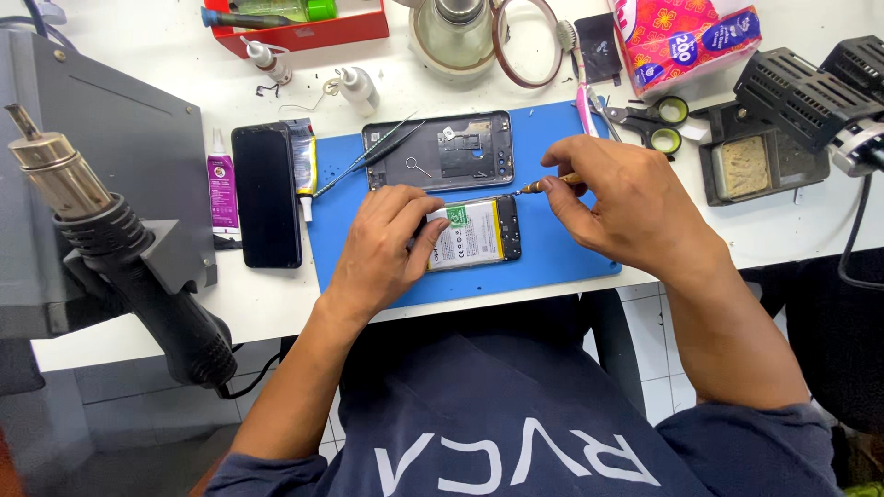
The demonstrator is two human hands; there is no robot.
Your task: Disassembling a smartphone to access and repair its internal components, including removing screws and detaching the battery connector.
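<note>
The opened phone body (474, 232), with its white-labelled battery exposed, lies on the blue work mat (552, 267) near the mat's front edge, about midway along it. The left hand (382, 248) lies over the phone's left end, fingers curled onto its edge and pressing it down against the mat; it is bracing the phone, not lifting it. The right hand (626, 198) pinches a small precision screwdriver (550, 184) between thumb and fingertips, shaft angled down and to the left, tip at the phone's upper right corner. Whether the tip is seated in a screw head is too small to tell. The detached grey back cover (437, 150) lies just behind the phone on the mat's rear half, with a SIM pin on it and a pair of tweezers (364, 158) lying across its left corner. A second dark phone (267, 195) and a glue tube (303, 166) lie at the mat's left edge; scissors (658, 124) rest off the rear right corner; a hot-air gun (120, 248) stands on the tabletop's left side. Judgement: the step in hand is screw work at the upper corner of the opened phone. The next move calls for the tip kept square in the head, a light turning grip, and steady downward pressure from the left hand so the phone does not slide.
</note>
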